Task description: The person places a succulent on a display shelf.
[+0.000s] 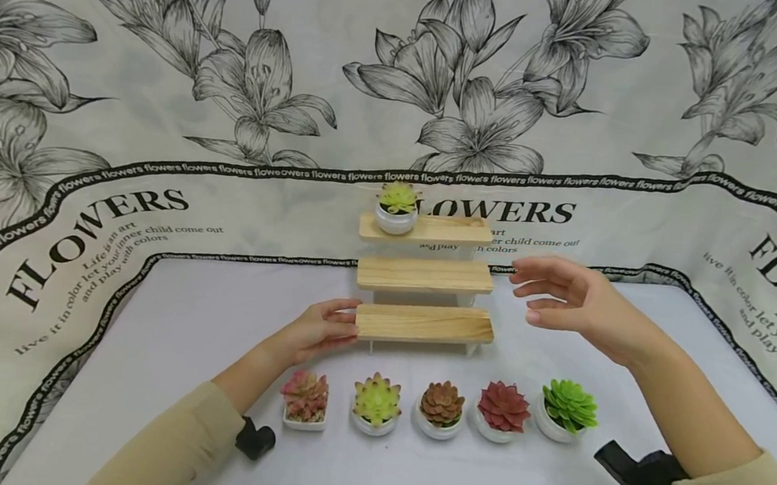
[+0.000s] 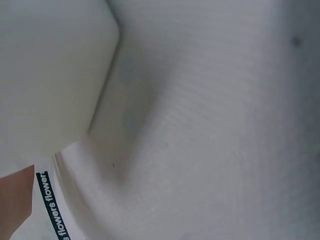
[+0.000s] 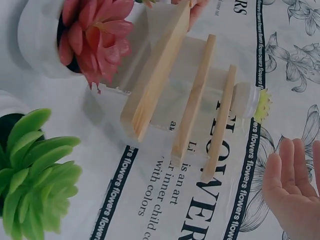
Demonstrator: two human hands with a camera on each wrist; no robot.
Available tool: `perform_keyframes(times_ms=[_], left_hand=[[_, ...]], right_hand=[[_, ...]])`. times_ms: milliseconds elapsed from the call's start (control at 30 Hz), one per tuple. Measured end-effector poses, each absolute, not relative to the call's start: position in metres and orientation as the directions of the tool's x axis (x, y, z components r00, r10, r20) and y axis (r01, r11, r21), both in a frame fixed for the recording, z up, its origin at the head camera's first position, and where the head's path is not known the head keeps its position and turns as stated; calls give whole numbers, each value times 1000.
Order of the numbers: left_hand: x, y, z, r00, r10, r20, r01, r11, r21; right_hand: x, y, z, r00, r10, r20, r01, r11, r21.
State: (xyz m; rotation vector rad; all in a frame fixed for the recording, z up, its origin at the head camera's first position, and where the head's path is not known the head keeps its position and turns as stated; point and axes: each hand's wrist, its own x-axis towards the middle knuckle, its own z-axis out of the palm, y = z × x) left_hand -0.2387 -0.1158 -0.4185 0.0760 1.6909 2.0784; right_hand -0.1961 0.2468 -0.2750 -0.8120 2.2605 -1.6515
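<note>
A three-tier display stand with pale wooden boards and clear supports stands in the middle of the table. My left hand grips the left end of its lowest board; part of that hand also shows behind the board in the right wrist view. To the right of the stand my right hand hovers with fingers loosely extended, holding nothing. On the left part of the top board sits a yellow-green potted succulent in a round white pot. Cloth and sleeve fill most of the left wrist view.
In front of the stand runs a row of potted succulents: pink in a square pot, yellow-green, brown, dark red and bright green. A flower-printed cloth rises behind and around the white table.
</note>
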Motion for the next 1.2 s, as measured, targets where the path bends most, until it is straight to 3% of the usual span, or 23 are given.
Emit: perform_keyframes(times_ms=[533, 1200], left_hand=[[-242, -117, -418, -892, 382, -239, -311, -138, 940], [-240, -116, -419, -892, 375, -252, -321, -134, 938]], right_hand=[[-173, 282, -294, -845, -508, 164, -318, 232, -919], [-161, 323, -353, -835, -517, 190, -319, 174, -932]])
